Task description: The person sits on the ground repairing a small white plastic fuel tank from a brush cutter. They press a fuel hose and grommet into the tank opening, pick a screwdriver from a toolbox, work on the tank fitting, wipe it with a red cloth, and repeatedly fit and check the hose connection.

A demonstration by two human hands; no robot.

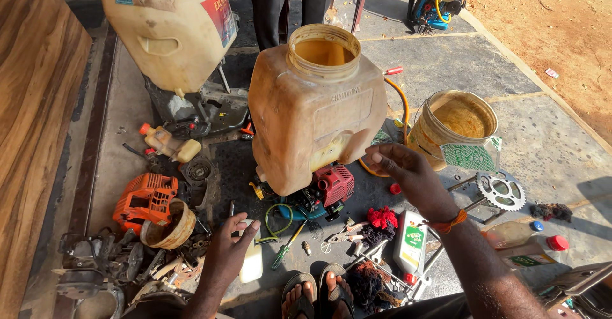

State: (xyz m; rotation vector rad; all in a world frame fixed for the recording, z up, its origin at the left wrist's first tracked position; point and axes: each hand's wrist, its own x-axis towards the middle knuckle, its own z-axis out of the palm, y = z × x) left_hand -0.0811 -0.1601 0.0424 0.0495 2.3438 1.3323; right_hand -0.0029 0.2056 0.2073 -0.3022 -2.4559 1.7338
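Your feet in sandals [319, 296] are closest, at the bottom, on the grey floor [542, 140]. Your left hand [231, 250] is low, fingers spread a little, and it rests on a small pale bottle [252, 263] lying on the floor. Your right hand [403, 169] is up and open, fingers loose, holding nothing. Its fingertips are just beside the big dirty tank [315, 111], close to its lower right side. The tank stands tilted on a red motor [331, 188], and its round mouth on top is open.

Under your right arm lies a white bottle with a green label [411, 242]. Next to it is a red rag [382, 218]. Farther right is a bucket [456, 127] with a green and white label, and a metal gear [502, 191]. On the left are an orange cover [146, 198] and another pale tank with a red and blue label [172, 25].
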